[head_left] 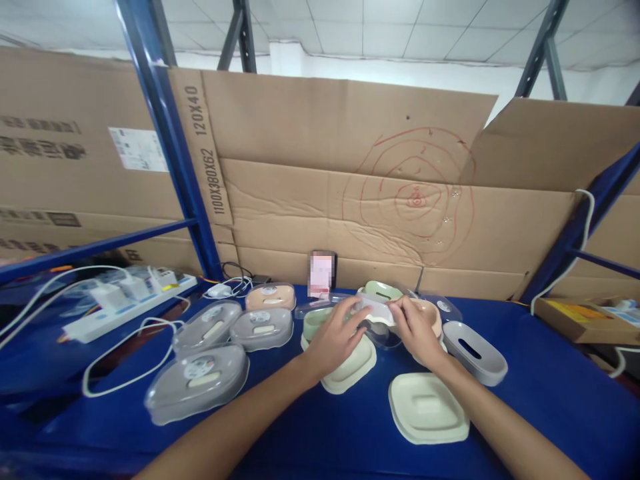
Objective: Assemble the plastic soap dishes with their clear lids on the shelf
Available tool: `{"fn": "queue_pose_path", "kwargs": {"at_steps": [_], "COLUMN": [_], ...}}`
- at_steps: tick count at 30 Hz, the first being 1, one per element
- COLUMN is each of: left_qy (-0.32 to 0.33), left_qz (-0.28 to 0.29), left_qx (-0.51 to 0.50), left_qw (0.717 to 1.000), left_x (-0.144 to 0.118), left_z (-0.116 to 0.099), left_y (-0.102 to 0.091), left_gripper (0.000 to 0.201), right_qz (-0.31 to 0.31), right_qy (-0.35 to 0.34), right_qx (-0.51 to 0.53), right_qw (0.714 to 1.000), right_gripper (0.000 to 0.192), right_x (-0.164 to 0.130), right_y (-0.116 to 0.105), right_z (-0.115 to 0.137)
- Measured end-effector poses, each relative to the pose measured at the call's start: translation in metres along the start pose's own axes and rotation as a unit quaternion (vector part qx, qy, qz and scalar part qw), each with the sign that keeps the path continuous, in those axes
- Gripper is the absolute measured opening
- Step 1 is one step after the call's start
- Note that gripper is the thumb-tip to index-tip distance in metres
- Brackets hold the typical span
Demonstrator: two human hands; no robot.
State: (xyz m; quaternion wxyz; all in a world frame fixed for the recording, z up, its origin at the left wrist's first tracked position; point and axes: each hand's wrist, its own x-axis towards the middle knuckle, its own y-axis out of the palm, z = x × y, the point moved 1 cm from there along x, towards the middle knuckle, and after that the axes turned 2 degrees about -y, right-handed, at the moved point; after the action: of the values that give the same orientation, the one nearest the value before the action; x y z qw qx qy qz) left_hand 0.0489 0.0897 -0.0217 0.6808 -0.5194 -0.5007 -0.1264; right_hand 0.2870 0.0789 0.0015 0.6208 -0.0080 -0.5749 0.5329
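Observation:
Both hands are together at the middle of the blue table. My left hand (336, 340) grips the near-left side of a small whitish plastic piece (376, 311); its exact kind is unclear. On the other side, my right hand (416, 328) pinches the same piece by its right end. Under and behind my left hand sit a green oval dish (315, 323) and a cream tray (353, 368). A peach oval dish (429, 313) stands partly hidden behind my right hand. Behind the held piece lies a green oval part with a slot (383, 291).
Grey oval boxes with clear covers (200, 380) and a peach box (270, 297) stand on the left. A grey slotted oval (475, 352) and a cream tray (429, 408) lie on the right. A phone (323, 273) leans on cardboard; a power strip (130, 310) and cables lie left.

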Motion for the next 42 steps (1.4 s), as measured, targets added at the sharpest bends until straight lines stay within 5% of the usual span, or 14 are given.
{"fn": "queue_pose_path", "kwargs": {"at_steps": [5, 14, 27, 31, 34, 38, 42], "left_qy": [-0.001, -0.004, -0.022, -0.087, -0.238, -0.364, -0.331], "left_qz": [0.018, 0.06, 0.128, 0.197, 0.322, 0.409, 0.398], "left_qx": [0.001, 0.004, 0.028, 0.066, 0.095, 0.131, 0.142], "left_qw": [1.0, 0.998, 0.991, 0.974, 0.911, 0.826, 0.844], "left_x": [-0.001, 0.001, 0.01, 0.013, 0.0, -0.031, -0.045], "left_z": [0.005, 0.01, 0.007, 0.03, 0.058, 0.079, 0.075], "left_y": [0.005, 0.006, 0.0, -0.035, -0.085, -0.139, -0.149], "left_gripper": [0.02, 0.02, 0.02, 0.037, 0.052, 0.084, 0.081], "right_qz": [0.013, 0.102, 0.006, -0.006, 0.028, 0.086, 0.103], "right_qy": [-0.009, -0.084, -0.061, -0.09, -0.106, -0.113, -0.135], "right_qx": [-0.003, -0.039, -0.129, -0.233, -0.226, -0.189, -0.163], "right_qw": [1.0, 0.99, 0.99, 0.968, 0.968, 0.972, 0.972], "right_gripper": [0.03, 0.025, 0.033, 0.04, 0.04, 0.039, 0.037], "right_x": [-0.001, -0.002, 0.007, 0.007, 0.0, -0.006, 0.0], "right_y": [0.002, 0.003, 0.006, -0.005, -0.018, -0.026, -0.022], "right_z": [-0.003, -0.001, -0.023, -0.033, -0.038, -0.039, -0.029]}}
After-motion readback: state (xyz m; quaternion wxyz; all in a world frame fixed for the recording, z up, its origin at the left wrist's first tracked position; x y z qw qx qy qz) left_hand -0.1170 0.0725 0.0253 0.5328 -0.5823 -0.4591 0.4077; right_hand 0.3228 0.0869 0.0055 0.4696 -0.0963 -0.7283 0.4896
